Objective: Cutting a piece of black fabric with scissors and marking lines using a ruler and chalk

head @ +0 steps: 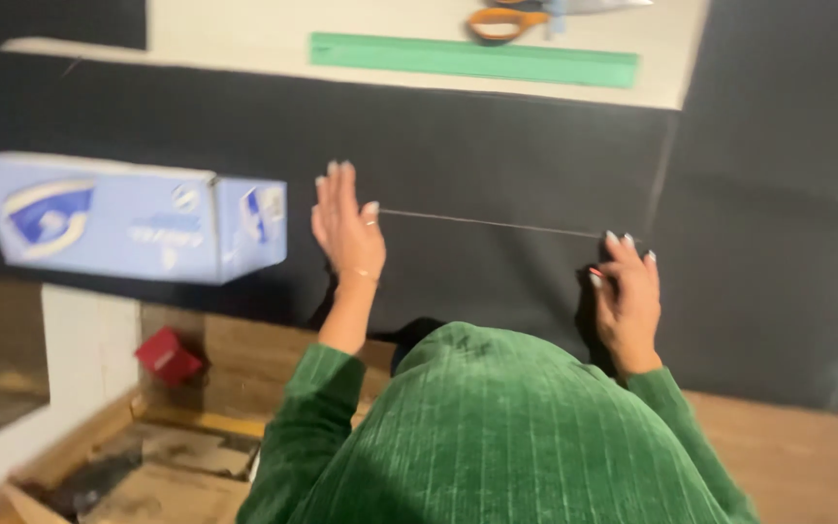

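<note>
A wide black fabric [497,165] covers the table and hangs over its near edge. A thin pale thread [492,224] is stretched taut across it between my hands. My left hand [346,228] is raised with its fingers straight and together, and the thread's left end sits at its fingertips. My right hand [626,289] pinches the thread's right end, fingers bent, with a small red thing at the thumb. Both arms wear green ribbed velvet sleeves [497,427].
A blue and white cardboard box [133,216] lies on the fabric at the left. At the far edge a green ruler [472,58] and orange-handled scissors [506,21] rest on a pale board. Below left are a small red box [169,355] and wooden scraps.
</note>
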